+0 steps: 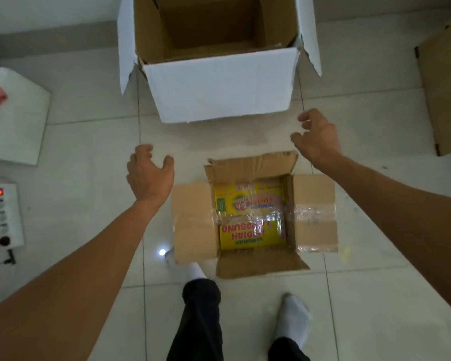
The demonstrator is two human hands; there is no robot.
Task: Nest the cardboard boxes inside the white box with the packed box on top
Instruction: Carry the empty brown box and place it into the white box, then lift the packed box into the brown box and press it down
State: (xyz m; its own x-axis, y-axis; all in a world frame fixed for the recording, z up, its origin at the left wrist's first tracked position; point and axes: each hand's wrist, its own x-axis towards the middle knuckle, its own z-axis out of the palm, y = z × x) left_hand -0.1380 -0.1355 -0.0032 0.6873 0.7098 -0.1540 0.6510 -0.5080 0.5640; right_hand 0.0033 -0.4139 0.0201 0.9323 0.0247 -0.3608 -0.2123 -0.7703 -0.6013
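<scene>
Head view: the white box (219, 84) stands open on the tiled floor (89, 142) at twelve o'clock, and a brown box already appears nested inside it. The packed box (253, 217), flaps spread and yellow packets showing, sits at six o'clock below both hands. The left hand (149, 175) and right hand (315, 136) hover released, fingers loosely curled, grasping nothing. The step in hand looks like reaching for the packed box; next, both hands must drop to its sides, lift it level and lower it into the white box.

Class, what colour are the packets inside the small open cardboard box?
Mainly yellow, with red and green print; the head view shows it.
</scene>
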